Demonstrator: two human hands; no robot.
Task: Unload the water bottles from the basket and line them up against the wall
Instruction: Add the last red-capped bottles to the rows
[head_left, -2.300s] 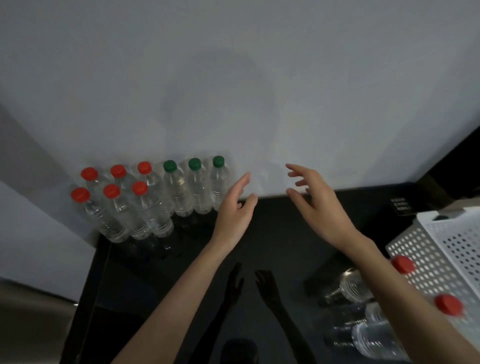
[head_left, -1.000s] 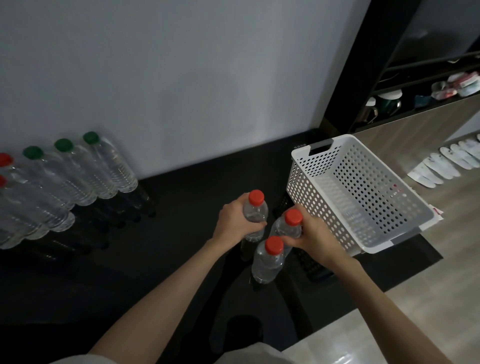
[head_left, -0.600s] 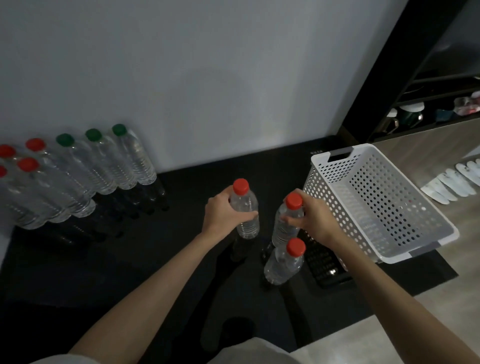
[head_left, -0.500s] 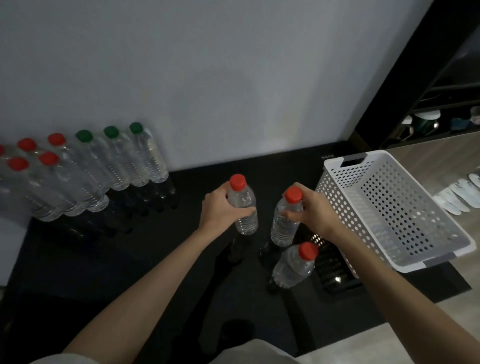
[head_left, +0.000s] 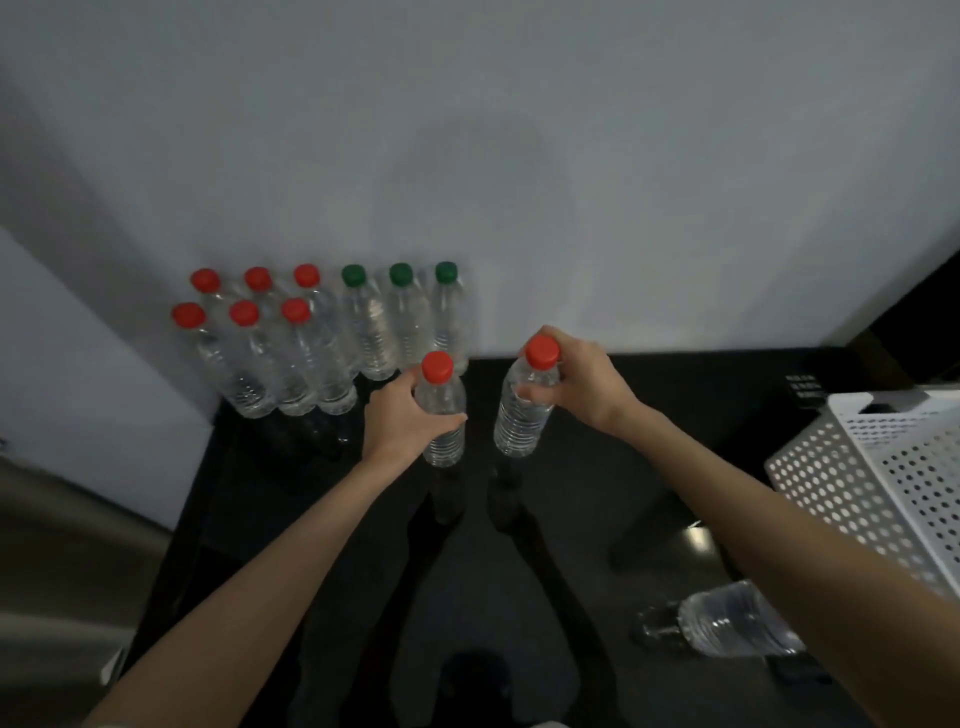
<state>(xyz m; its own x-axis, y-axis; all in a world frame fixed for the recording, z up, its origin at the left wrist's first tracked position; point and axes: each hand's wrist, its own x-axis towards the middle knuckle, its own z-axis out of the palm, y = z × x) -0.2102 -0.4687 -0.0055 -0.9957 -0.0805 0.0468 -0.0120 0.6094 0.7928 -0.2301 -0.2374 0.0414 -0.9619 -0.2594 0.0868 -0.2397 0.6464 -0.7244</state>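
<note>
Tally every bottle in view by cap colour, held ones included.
Red-cap bottles: 8 (6 at the wall, 1 in the left hand, 1 in the right hand)
Green-cap bottles: 3
Bottle with cap hidden: 1
Total: 12

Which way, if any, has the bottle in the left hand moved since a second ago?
Yes. The left hand has carried its red-capped bottle away from the white basket toward the wall, up to the rightmost green-capped bottle.
</note>
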